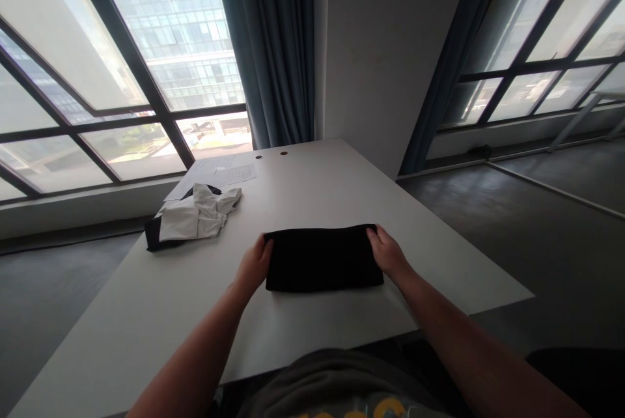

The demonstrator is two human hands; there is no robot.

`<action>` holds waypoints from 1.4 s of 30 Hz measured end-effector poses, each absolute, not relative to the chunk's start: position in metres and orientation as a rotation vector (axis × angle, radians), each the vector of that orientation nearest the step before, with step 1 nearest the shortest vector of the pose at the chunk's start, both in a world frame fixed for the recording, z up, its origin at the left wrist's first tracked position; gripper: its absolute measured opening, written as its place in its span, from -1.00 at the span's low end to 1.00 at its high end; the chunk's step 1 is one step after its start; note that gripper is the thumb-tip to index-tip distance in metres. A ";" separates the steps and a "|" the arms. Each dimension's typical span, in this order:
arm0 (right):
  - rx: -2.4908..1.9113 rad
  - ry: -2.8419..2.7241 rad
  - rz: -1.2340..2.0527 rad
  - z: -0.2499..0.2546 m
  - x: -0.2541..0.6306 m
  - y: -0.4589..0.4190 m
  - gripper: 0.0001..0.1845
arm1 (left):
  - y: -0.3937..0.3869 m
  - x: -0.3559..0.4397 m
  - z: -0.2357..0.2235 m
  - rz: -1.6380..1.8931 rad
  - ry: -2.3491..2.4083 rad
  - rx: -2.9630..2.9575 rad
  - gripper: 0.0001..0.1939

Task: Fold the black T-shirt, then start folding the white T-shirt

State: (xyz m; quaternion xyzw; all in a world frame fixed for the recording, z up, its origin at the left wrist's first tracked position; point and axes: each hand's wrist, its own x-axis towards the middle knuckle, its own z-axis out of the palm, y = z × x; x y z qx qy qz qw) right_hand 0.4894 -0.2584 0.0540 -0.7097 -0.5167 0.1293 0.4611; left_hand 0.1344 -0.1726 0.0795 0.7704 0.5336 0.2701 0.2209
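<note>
A black cloth (324, 260), folded into a wide rectangle, is stretched between my hands over the near part of the white table (336, 190). My left hand (256, 262) grips its left edge near the upper corner, thumb on top. On the other side, my right hand (388, 252) pinches the upper right corner in the same way. The fingers behind the cloth are hidden. Whether the cloth's lower edge rests on the tabletop or hangs just above it I cannot tell. What garment it is does not show.
Crumpled white cloth (198, 213) lies over black cloth (155, 236) at the table's left edge. Paper sheets (234, 174) are behind it. Two small round discs or holes (284, 153) mark the far end. Beyond stand a blue curtain (278, 47), a pillar (381, 47) and windows.
</note>
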 end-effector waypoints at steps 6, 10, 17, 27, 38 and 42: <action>-2.209 -1.452 0.272 0.032 0.486 -0.192 -0.60 | -0.121 0.161 0.051 0.465 1.784 2.081 -0.67; -2.288 -1.464 0.233 0.014 0.485 -0.186 -0.64 | -0.115 0.162 0.032 0.361 1.845 2.047 -0.66; -2.326 -1.469 0.024 0.010 0.483 -0.194 -0.60 | -0.129 0.163 0.038 0.401 1.957 2.200 -0.55; -2.016 -2.002 -0.059 0.028 0.401 -0.173 -0.59 | -0.115 0.236 0.034 0.281 1.209 2.736 -0.62; -2.011 -2.039 0.018 0.001 0.424 -0.179 -0.48 | -0.119 0.201 0.008 0.386 1.308 2.664 -0.46; -2.074 -2.022 -0.022 -0.003 0.432 -0.184 -0.41 | -0.123 0.183 0.001 0.390 1.383 2.629 -0.43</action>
